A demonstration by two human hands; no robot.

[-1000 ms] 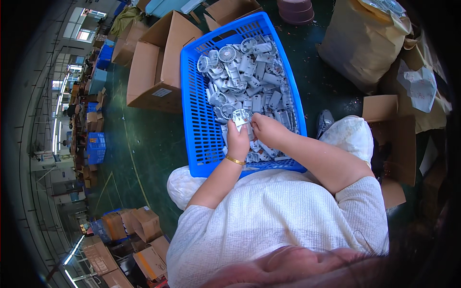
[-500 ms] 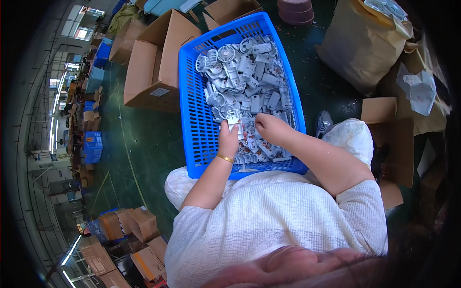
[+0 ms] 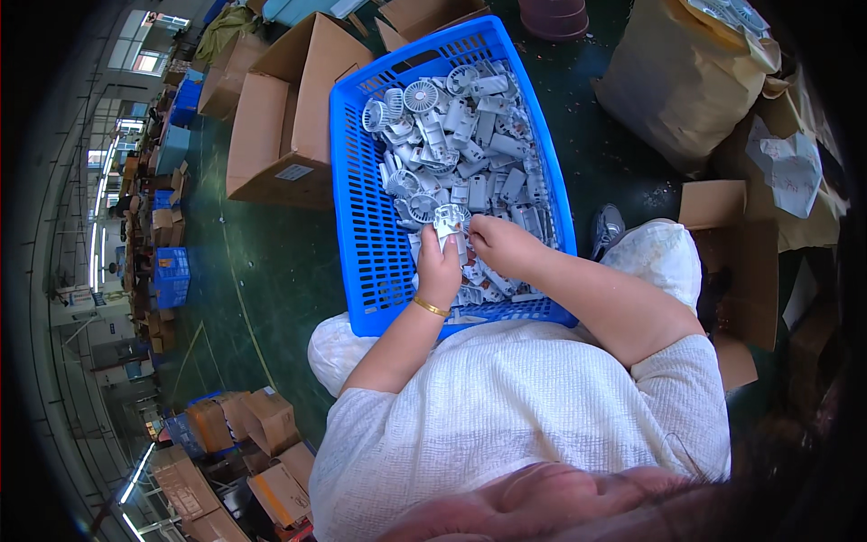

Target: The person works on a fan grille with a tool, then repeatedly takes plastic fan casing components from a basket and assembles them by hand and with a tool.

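Note:
My left hand (image 3: 439, 271) grips a white plastic fan housing (image 3: 447, 222), its hollow inner side facing up, above the near half of a blue plastic basket (image 3: 341, 208). Close against the housing's right side is my right hand (image 3: 499, 244). Its fingers are curled in a pinch, and whatever lies between them is too small or hidden to make out. Under both hands the basket holds many loose white parts (image 3: 479, 149), among them handle shells and round fan grilles (image 3: 421, 96).
Left of the basket stands an open cardboard box (image 3: 287, 122). A large tan sack (image 3: 686, 81) is at the far right, above another open carton (image 3: 745, 271). A purplish round tub (image 3: 554, 18) sits beyond the basket. More cartons (image 3: 271, 425) pile up at the lower left.
My right hand has moved left and down, up to the fan housing. My left hand has shifted slightly to the right, still holding the housing.

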